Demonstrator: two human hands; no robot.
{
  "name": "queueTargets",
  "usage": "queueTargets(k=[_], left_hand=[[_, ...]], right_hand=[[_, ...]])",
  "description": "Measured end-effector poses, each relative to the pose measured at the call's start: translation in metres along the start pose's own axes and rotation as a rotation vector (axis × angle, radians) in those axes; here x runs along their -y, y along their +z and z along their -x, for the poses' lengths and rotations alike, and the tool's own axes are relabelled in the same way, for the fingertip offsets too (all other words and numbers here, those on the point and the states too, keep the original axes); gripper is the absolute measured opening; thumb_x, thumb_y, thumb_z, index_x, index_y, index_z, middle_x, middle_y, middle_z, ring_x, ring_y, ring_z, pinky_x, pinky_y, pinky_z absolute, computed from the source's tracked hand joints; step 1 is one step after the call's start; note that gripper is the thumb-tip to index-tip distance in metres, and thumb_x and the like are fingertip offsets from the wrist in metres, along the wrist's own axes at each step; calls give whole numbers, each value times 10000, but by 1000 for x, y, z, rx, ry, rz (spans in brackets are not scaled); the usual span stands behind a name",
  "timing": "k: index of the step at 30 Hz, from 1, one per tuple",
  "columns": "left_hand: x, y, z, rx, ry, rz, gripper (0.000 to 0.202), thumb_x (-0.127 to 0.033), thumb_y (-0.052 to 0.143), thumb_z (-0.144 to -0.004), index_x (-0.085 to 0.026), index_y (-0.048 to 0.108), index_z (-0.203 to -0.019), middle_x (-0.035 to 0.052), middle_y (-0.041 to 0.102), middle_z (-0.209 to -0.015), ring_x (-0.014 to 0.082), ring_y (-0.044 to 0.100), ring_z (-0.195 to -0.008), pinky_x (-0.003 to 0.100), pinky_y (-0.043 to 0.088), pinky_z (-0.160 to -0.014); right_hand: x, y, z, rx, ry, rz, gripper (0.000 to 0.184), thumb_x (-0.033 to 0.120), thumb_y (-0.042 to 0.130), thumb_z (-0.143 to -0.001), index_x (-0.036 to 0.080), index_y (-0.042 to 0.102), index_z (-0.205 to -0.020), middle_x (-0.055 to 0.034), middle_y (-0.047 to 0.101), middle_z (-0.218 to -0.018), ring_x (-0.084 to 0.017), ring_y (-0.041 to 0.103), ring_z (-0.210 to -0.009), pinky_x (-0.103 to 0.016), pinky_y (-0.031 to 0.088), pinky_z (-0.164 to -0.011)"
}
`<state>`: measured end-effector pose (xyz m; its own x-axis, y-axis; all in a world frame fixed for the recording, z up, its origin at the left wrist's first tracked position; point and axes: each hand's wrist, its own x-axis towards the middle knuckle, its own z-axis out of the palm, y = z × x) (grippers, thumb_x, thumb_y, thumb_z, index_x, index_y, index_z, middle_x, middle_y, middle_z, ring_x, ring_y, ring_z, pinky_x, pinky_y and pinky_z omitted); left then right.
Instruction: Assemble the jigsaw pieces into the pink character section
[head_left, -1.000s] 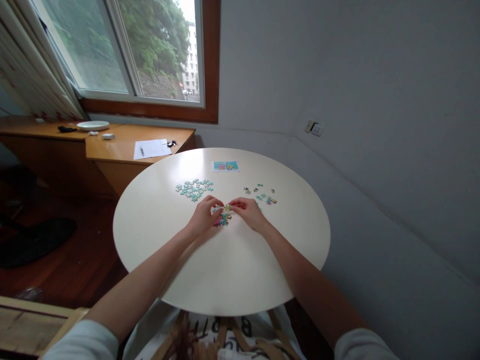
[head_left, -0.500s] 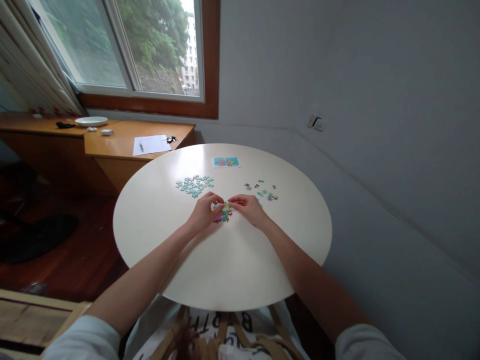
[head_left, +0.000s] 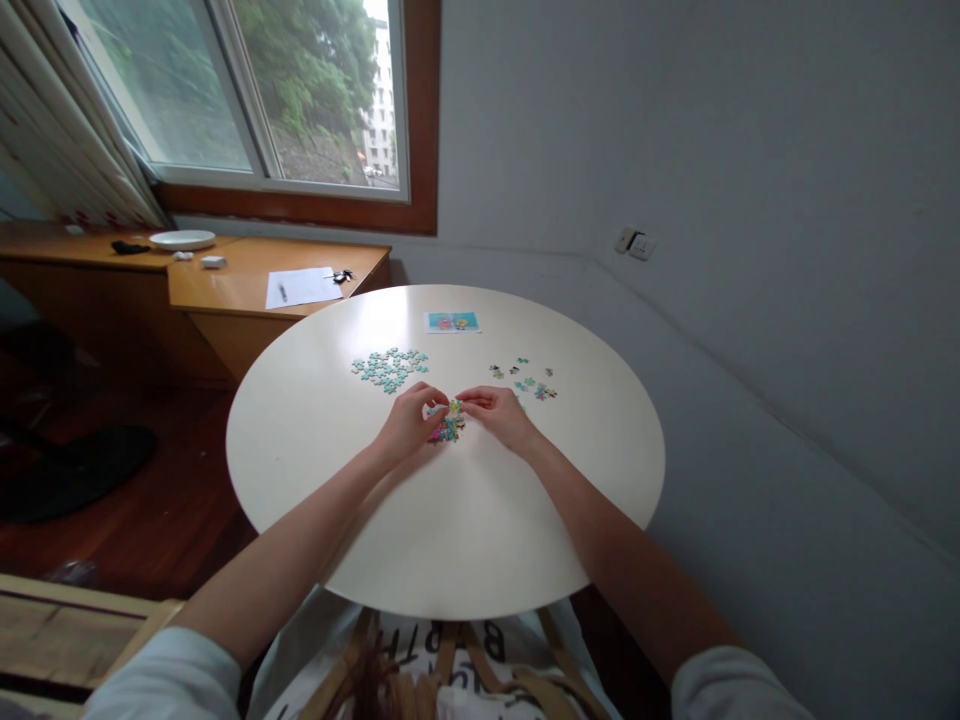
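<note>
Between my fingertips is a small yellow-green jigsaw puzzle piece [head_left: 455, 406], raised just above the table or the pieces under it; I cannot tell which. My left hand [head_left: 412, 420] pinches its left side and my right hand [head_left: 499, 414] its right side. Right below them lies a colourful cluster of jigsaw pieces [head_left: 450, 431] in pink, blue and yellow, partly covered by my left fingers. Many pale teal jigsaw pieces [head_left: 390, 369] spread out beyond my left hand. Several loose pieces [head_left: 541, 392] are scattered past my right hand.
The round white table [head_left: 450, 540] carries a small picture card [head_left: 452, 322] at its far side. Behind it on the left, a wooden desk [head_left: 247, 262] holds a paper sheet [head_left: 300, 288], keys [head_left: 343, 276] and a white plate [head_left: 182, 240]. A wall [head_left: 750, 330] stands on the right.
Hardly anything differs: both hands stay at the same piece above the cluster. The view has shifted very slightly.
</note>
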<state>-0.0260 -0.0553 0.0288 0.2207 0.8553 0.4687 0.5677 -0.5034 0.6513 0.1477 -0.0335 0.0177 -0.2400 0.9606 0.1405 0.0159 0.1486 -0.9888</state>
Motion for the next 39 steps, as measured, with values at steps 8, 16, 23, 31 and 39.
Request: queueTargets(k=[8, 16, 23, 31, 39], left_hand=[[-1, 0, 0, 0, 6, -2, 71, -199, 554, -760, -184, 623, -763, 23, 574, -780, 147, 562, -714, 294, 465, -703], [2, 0, 0, -19, 26, -3, 62, -178, 560, -752, -184, 621, -740, 15, 572, -762, 138, 557, -684, 282, 460, -670], [5, 2, 1, -37, 43, 8, 59, -166, 566, -753, -184, 620, -738, 9, 569, -754, 131, 550, -673, 265, 453, -639], [5, 3, 0, -58, 61, 15, 52, -161, 573, -754, -183, 616, -735, 7, 568, -741, 130, 553, -676, 264, 459, -642], [4, 2, 0, -76, 78, 23, 54, -161, 570, -751, -185, 610, -723, 5, 566, -722, 133, 554, -671, 276, 468, -653]], right_hand=[[2, 0, 1, 2, 15, -13, 205, 254, 703, -591, 170, 702, -778, -26, 700, -736, -149, 637, -722, -310, 496, -758], [1, 0, 0, 2, 19, -15, 227, 203, 664, -584, 153, 703, -801, -36, 706, -769, -149, 642, -748, -315, 498, -775], [0, 0, -1, -2, 19, -4, 229, 199, 634, -598, 154, 701, -812, -41, 710, -780, -153, 647, -761, -319, 496, -782], [-1, -1, -2, 1, 24, -8, 232, 211, 642, -602, 152, 696, -820, -47, 712, -788, -158, 651, -771, -326, 496, -792], [2, 1, -1, -9, 24, -16, 190, 218, 642, -600, 160, 691, -774, -28, 706, -733, -150, 647, -724, -312, 496, -765]])
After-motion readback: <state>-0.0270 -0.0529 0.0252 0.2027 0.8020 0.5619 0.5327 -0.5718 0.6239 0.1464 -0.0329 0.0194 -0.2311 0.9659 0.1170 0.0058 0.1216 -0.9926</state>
